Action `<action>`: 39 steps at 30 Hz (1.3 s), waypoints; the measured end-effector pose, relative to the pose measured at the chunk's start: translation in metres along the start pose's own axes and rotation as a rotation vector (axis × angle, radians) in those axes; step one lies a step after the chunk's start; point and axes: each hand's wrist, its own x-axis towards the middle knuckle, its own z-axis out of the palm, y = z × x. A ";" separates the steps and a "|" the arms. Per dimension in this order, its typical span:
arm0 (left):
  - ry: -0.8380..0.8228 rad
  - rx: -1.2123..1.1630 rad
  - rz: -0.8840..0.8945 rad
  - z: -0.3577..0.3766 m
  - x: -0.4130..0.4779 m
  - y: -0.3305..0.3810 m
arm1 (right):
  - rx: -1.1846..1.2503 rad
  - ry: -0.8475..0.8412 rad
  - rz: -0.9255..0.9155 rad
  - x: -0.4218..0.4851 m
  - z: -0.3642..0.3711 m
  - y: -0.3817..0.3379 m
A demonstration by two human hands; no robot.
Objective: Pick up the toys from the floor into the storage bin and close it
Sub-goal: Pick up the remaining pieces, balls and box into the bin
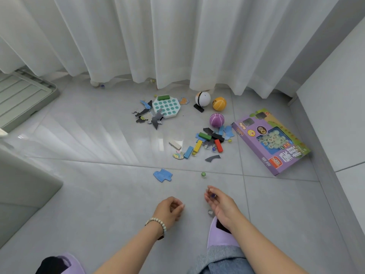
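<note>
My right hand (219,204) hovers low over the floor and pinches a small blue marble (212,195) in its fingertips. A clear marble (211,212) lies on the tile just under that hand. My left hand (169,210) is beside it with fingers curled in; nothing shows inside it. A green marble (203,174) and a blue puzzle piece (162,175) lie just ahead. Further off are coloured blocks (205,143), a purple ball (216,120), an orange ball (219,103), a white ball (202,98) and a pop-bubble toy (166,106). The grey-green storage bin (29,184) stands at the left.
The bin's lid (23,95) lies on the floor at the far left. A purple game box (270,143) rests by the right wall (335,115). White curtains (158,46) hang along the back, with marbles at their hem. My purple slippers (219,234) are under my arms.
</note>
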 end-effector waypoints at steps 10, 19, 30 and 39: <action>-0.046 -0.189 -0.102 0.022 0.009 0.034 | -0.217 -0.002 0.036 -0.003 -0.015 -0.013; -0.037 0.345 0.179 0.056 0.023 0.050 | -0.369 0.065 0.005 -0.005 -0.048 -0.027; -0.039 0.606 0.028 0.067 0.043 0.064 | -0.091 0.051 0.049 0.000 -0.058 -0.037; -0.147 -1.029 -0.454 0.059 0.013 0.096 | -0.053 -0.303 -0.051 -0.036 0.010 -0.051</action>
